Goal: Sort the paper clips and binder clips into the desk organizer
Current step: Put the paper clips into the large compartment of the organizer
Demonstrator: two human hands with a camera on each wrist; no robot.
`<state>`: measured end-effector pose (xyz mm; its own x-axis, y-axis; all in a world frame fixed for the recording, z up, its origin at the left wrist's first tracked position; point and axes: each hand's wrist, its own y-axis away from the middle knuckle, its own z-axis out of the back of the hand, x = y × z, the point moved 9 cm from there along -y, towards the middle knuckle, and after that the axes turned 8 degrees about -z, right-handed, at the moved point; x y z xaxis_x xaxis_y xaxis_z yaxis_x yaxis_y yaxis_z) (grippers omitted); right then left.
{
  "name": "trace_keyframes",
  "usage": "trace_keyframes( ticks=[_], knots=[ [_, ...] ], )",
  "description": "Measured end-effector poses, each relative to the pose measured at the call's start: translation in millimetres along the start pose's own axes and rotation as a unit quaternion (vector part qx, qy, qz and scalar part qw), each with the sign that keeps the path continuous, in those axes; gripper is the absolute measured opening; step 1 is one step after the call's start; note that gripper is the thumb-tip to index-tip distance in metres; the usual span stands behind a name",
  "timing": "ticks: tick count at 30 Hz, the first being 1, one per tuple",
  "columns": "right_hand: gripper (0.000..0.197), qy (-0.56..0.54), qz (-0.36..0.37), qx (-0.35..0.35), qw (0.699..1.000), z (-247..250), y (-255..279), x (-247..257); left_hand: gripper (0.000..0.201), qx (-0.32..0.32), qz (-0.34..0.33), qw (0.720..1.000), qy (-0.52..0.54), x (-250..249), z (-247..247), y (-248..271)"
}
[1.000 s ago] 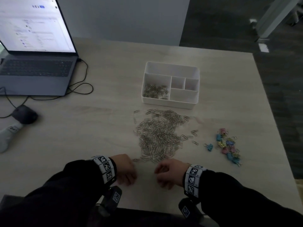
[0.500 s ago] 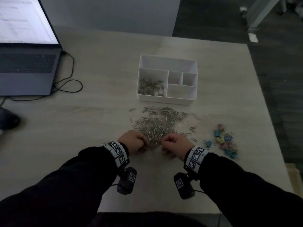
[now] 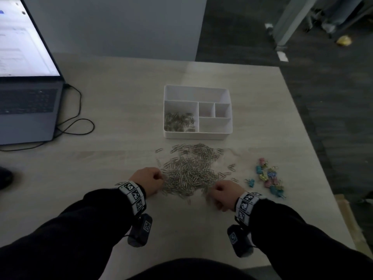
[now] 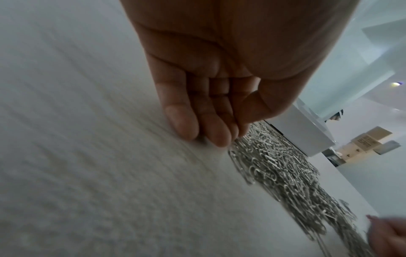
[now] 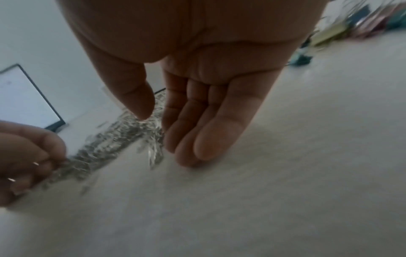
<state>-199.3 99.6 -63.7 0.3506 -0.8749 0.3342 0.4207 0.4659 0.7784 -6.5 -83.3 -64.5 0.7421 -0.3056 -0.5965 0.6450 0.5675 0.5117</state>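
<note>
Early yet: some paper clips (image 3: 178, 122) lie in 1 organizer (image 3: 196, 136) compartment, most in a pile (image 3: 189, 170) on the table (image 3: 101, 178), binder clips (image 3: 268, 176) untouched, while left hand (image 3: 148, 179) and right hand (image 3: 224, 194) flank it, fingers relaxed, holding nothing.

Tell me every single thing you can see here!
table: one, pale wood grain, under everything.
desk organizer: one, white, table middle.
paper clips in organizer: a small heap, silver, near-left compartment.
paper clip pile: many, silver, in front of the organizer.
binder clips: a small cluster, pink, blue, yellow, right of the pile.
laptop: one, grey, screen lit, far left.
cable: one, black, beside the laptop.
left hand: fingers straight, at the pile's left edge.
right hand: fingers straight, at the pile's near right edge.
</note>
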Motion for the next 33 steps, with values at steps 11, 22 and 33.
trace_keyframes(
  ticks=[11, 22, 33],
  knots=[
    [0.074, 0.130, 0.072, -0.090, 0.985, 36.7, -13.9, 34.7, 0.108, 0.024, -0.049, 0.980, -0.191, -23.0, -1.7, -6.3],
    [0.055, 0.189, 0.140, -0.042, 0.971, 6.5, -22.6, 73.9, 0.063, 0.048, -0.121, 0.974, -0.187, -65.4, -28.9, -26.9],
    [0.007, 0.085, 0.116, -0.022, 0.989, 23.9, -38.1, 75.9, 0.022, 0.046, -0.114, 0.989, -0.076, -61.9, -14.1, -38.7]
  ],
)
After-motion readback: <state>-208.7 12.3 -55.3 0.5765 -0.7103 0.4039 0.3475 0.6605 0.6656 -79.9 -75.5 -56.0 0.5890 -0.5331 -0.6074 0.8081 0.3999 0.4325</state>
